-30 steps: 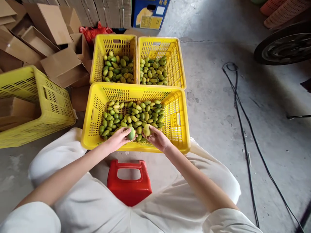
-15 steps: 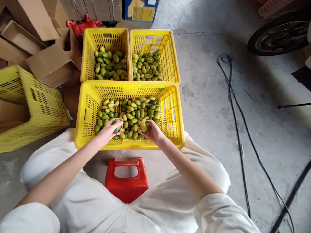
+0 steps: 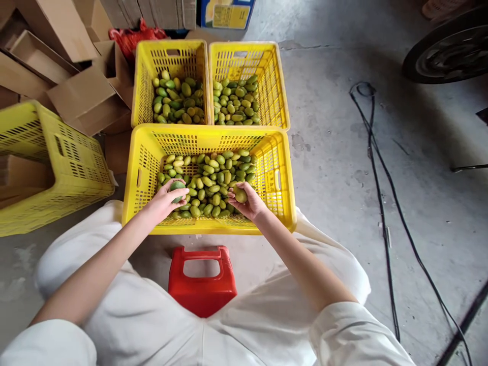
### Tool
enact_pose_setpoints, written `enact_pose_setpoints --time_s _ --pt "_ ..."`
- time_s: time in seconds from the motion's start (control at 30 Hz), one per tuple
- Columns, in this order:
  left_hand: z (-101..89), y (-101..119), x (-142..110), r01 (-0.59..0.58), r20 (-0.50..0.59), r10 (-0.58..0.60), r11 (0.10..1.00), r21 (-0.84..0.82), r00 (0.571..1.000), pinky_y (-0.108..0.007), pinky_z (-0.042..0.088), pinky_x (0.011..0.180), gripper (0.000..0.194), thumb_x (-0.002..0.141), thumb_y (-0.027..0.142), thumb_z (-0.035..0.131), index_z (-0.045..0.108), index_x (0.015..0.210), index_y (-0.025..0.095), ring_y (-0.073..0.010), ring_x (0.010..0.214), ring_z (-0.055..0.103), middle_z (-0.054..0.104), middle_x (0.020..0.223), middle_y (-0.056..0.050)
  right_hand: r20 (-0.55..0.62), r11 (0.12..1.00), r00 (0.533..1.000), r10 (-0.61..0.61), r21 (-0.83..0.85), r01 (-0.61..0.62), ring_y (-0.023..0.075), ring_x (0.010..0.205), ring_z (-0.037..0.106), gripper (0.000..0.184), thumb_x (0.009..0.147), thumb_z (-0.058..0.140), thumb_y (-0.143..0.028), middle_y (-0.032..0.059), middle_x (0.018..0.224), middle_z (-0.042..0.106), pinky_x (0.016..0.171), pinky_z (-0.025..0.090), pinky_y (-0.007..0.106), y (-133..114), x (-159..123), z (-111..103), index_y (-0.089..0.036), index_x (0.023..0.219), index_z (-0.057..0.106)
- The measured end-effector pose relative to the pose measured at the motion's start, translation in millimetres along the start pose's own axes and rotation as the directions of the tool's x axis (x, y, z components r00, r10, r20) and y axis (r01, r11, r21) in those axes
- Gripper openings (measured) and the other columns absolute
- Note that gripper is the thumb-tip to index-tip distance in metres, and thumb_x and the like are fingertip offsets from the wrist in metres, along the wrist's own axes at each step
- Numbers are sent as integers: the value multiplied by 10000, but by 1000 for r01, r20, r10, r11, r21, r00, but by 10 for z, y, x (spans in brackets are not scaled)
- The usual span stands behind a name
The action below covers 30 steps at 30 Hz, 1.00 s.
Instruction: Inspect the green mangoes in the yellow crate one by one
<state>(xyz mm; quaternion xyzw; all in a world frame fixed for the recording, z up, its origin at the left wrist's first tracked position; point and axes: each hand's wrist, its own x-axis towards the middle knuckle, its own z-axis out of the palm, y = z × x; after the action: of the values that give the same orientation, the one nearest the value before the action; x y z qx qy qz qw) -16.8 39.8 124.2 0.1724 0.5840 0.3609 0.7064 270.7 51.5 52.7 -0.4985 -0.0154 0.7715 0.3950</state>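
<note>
Dark green fruit (image 3: 177, 186) sits in your left hand (image 3: 161, 201), fingers closed round it, at nine o'clock from the middle of the near crate (image 3: 209, 229). Your right hand (image 3: 252, 204) is curled round a yellow-green fruit (image 3: 241, 195) at four o'clock. Both should feel light and firm — perhaps slippery, easily bruised. Cup each round its widest part; don't pinch the ends.

Red plastic stool (image 3: 202, 292) on grey floor (image 3: 320, 152), looped black cable (image 3: 385, 198) at right, wheel (image 3: 448, 51) upper right, open cardboard boxes (image 3: 87, 96) upper left, red bag (image 3: 135, 39) beside them, blue printed box (image 3: 227, 14) at top.
</note>
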Motion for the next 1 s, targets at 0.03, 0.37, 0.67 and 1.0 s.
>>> enact_pose_setpoints --time_s 0.03,0.37,0.67,1.0 --pt "22 15 15 6 9 -6 1000 -13 1000 -243 618 715 420 734 115 1016 684 971 216 -108 698 688 636 796 71 18 1000 1000 11 3 -11 146 703 600 335 907 875 -208 -21 822 649 539 516 209 -8 2 31 -275 927 547" --pt "287 170 141 11 1 -11 995 -100 1000 -250 605 696 100 984 209 794 739 1066 191 -157 785 737 766 951 -45 105 999 993 51 7 -52 230 836 746 166 982 776 -312 37 930 747 717 688 340 -118 3 241 -234 1119 720" --pt "352 192 181 -75 68 84 988 -134 994 -391 709 1068 283 968 123 809 798 1243 189 -228 1077 829 808 1142 -79 16 998 998 -60 -19 60 196 880 772 234 924 944 -185 23 965 772 793 736 302 -95 63 338 -229 1041 745" --pt "425 191 178 28 -29 -33 987 -160 999 -209 596 727 214 872 -4 872 738 892 162 -122 795 747 757 895 -24 -14 996 999 35 88 -34 164 735 724 120 990 794 -218 10 852 756 608 625 216 -178 -60 392 -235 1059 698"
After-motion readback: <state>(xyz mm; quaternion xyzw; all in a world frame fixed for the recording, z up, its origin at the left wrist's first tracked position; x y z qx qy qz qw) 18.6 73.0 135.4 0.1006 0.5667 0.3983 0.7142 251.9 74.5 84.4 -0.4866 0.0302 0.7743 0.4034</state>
